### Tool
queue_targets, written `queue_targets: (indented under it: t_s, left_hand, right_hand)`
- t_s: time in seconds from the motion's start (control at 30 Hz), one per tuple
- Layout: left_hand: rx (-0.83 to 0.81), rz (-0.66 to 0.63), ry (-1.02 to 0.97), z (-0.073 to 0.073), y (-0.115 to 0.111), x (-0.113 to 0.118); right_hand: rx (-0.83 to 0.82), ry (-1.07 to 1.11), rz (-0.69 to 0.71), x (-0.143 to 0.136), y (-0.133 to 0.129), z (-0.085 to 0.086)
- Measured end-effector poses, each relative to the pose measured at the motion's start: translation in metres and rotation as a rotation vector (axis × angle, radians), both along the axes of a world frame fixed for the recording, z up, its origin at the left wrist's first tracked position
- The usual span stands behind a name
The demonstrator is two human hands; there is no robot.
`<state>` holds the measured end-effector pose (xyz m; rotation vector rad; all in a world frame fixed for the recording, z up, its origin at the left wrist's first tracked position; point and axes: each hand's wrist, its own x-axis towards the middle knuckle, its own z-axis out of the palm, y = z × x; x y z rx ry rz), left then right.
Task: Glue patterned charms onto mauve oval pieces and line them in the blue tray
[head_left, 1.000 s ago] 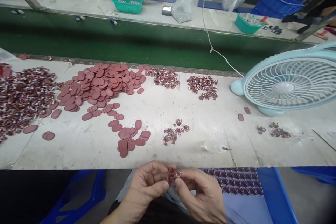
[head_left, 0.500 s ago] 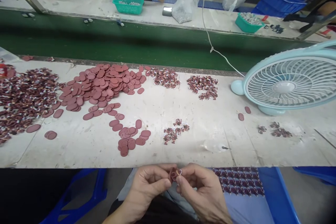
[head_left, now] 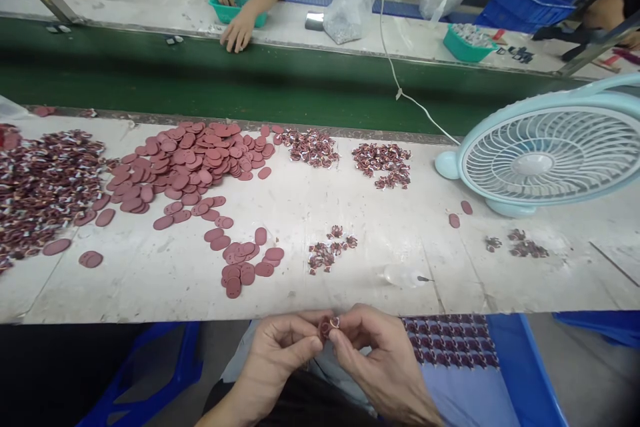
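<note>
Fingertip-held piece (head_left: 329,327) perhaps too small

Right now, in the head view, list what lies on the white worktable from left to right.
Heap of dark red wound parts → big pile of flat reddish-brown oval discs → small cluster of wound parts → clear little dropper bottle → pale blue desk fan.
</note>
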<state>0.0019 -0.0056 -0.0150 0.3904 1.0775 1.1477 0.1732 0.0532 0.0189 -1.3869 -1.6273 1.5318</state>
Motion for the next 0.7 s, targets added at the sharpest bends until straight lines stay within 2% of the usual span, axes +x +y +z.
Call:
queue_targets:
  t_s: [0.1,0.37,0.53,0.63,0.7]
  left_hand:
    - [0.013,0.012,0.017,0.004,0.0,0.001]
    - [0.002,0.004,0.038,0.005,0.001,0.001]
    - [0.041,0.027,0.064,0.007,0.0,0.006]
    - [0.152,0.009,0.202,0.011,0.002,-0.003]
    - [0.328,-0.03,0.463,0.014,0.006,-0.02]
  right_hand:
    - [-0.049,0.025,-0.041,-0.002,-0.003,-0.002]
    - [0.016,0.081,-0.089,-0.003,-0.008,-0.007]
    - [-0.102,0.191,-0.173,-0.008,-0.006,-0.01]
    - [-0.197,0.339,-0.262,-0.007,-0.007,-0.01]
    - [-0.251,0.419,-0.357,0.001,-0.011,-0.011]
